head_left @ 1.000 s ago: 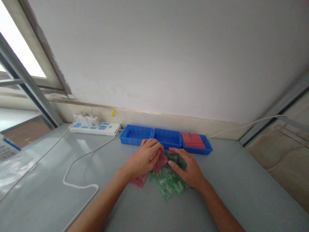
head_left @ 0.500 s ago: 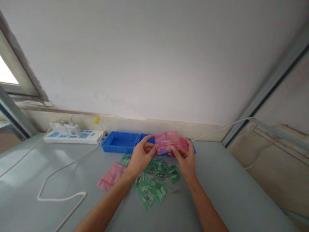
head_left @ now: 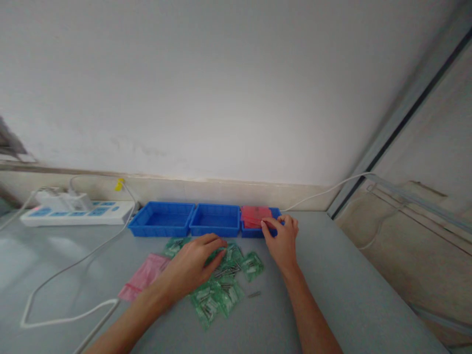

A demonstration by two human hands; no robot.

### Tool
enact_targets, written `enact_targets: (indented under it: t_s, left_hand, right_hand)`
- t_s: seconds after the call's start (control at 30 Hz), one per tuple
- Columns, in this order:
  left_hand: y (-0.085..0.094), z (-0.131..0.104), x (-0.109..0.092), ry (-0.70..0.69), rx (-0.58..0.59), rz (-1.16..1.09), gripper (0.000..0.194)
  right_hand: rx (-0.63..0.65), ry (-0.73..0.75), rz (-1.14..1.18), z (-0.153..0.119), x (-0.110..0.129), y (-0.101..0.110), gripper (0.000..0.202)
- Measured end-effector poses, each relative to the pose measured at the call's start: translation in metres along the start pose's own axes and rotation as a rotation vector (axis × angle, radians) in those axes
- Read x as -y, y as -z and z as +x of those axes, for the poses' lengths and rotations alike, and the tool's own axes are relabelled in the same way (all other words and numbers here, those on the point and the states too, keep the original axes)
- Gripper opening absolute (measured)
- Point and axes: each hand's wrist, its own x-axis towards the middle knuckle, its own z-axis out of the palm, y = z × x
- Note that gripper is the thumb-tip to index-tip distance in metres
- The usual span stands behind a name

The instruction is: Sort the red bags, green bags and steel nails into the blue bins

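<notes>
In the head view, my right hand [head_left: 282, 241] is at the rightmost blue tray [head_left: 252, 234], thumb and fingertips pinching the near edge of a pink zip bag [head_left: 254, 214] that lies in it. My left hand [head_left: 201, 258] hovers over a pile of green zip bags [head_left: 228, 290], its thumb apart from its bent fingers, with nothing visible in its grasp. Small metal screws show through the green bags, and some seem to lie loose among them. Another pink zip bag [head_left: 143, 276] lies flat on the table, partly behind my left forearm.
Two more blue trays, a middle one [head_left: 215, 230] and a left one [head_left: 160, 231], stand in a row by the wall. A white power strip [head_left: 110, 214] with chargers sits at the left. A white cable [head_left: 70, 321] loops across the grey table. One screw [head_left: 254, 294] lies near the pile.
The pink bag that both hands held up is now down in the right tray. My left hand has let go and moved left and down over the green bags. The view has shifted right.
</notes>
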Motion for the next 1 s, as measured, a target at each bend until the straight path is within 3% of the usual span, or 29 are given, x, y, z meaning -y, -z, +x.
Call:
enact_targets:
  t_s: [0.23,0.4,0.53,0.7,1.0]
  left_hand:
    - [0.036,-0.031,0.041,0.024,-0.058,0.091,0.030]
    - [0.057,-0.037,0.050,0.063,0.013,0.096,0.025]
    - [0.066,-0.041,0.053,0.083,0.103,0.088,0.016]
    - [0.066,-0.046,0.057,0.064,0.162,0.054,0.016]
    - [0.058,-0.047,0.057,0.094,0.179,-0.020,0.007]
  right_hand:
    - [0.015,0.208,0.012,-0.008,0.033,0.004,0.021]
    - [0.231,0.437,0.207,-0.026,0.074,0.005,0.021]
    - [0.331,0.537,0.295,-0.039,0.097,0.006,0.020]
    - [0.404,0.543,0.338,-0.045,0.100,0.004,0.021]
    - [0.410,0.432,0.389,-0.047,0.096,0.001,0.019]
